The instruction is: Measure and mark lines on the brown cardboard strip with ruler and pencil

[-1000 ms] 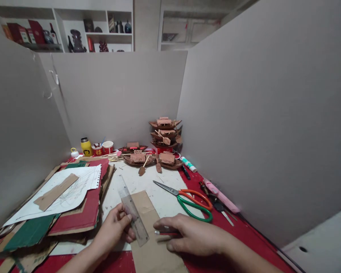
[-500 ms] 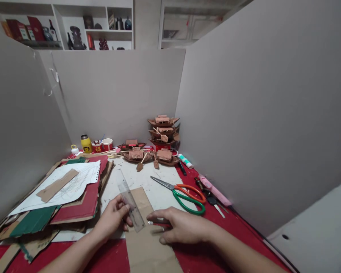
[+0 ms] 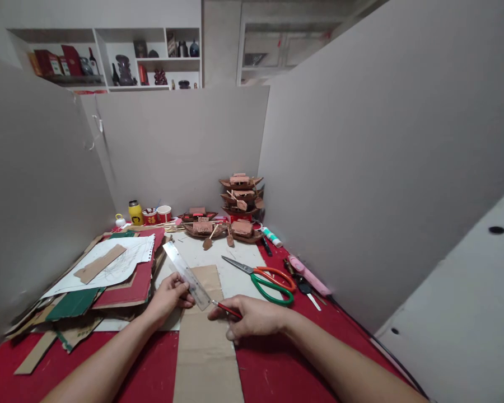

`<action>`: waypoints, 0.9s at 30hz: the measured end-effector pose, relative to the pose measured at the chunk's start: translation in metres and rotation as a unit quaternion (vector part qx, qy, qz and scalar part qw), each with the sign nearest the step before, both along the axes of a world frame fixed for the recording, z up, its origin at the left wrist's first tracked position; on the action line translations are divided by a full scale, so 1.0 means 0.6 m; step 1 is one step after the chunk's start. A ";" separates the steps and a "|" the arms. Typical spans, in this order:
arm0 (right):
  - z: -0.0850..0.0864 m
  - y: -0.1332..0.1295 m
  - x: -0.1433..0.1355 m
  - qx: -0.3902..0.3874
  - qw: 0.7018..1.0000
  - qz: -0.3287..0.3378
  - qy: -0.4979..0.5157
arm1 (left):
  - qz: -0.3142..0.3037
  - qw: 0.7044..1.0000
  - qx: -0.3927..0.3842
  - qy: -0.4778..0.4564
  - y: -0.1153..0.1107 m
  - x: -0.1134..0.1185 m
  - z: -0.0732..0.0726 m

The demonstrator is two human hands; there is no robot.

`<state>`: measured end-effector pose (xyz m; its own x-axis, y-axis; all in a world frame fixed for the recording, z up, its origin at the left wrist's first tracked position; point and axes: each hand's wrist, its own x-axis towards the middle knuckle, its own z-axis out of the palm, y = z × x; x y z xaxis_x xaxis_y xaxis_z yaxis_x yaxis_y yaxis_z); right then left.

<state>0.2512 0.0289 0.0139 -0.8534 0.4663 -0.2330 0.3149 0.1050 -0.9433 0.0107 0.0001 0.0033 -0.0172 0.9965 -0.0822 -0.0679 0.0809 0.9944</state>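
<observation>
My left hand (image 3: 173,295) pinches a clear ruler (image 3: 187,275) that slants over the cardboard strip (image 3: 208,347). A dark red pen (image 3: 228,309) lies between the fingers of my right hand (image 3: 252,318); its metallic tip points left, close to the ruler's lower end. The cardboard runs lengthwise away from me, partly on the red table cover and partly on a white sheet (image 3: 242,282). Right of the cardboard rest scissors (image 3: 258,278) with one orange and one green handle, their blades pointing to the far left.
Stacked cardboard and paper (image 3: 140,280) stand at left. Model boats (image 3: 242,230) with small paddles sit at the back, beside paper cups (image 3: 163,213) and a yellow bottle (image 3: 135,212). A pink tool (image 3: 308,274) with a black cord lies along the right partition (image 3: 361,151).
The cardboard now lies straighter, its far end shifted slightly. The ruler appears tilted differently, catching light. My right hand has turned so the pen shows, pointing left. The camera view has shifted.
</observation>
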 end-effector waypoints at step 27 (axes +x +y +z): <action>0.019 -0.011 0.010 0.372 0.920 -0.069 -0.107 | -0.029 0.998 -0.058 0.008 0.015 0.004 -0.008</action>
<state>0.2571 0.0223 0.0251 -0.7462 0.6646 0.0382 0.5431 0.6410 -0.5424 0.0130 0.0091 -0.0017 0.0375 0.9798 -0.1963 -0.0450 0.1979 0.9792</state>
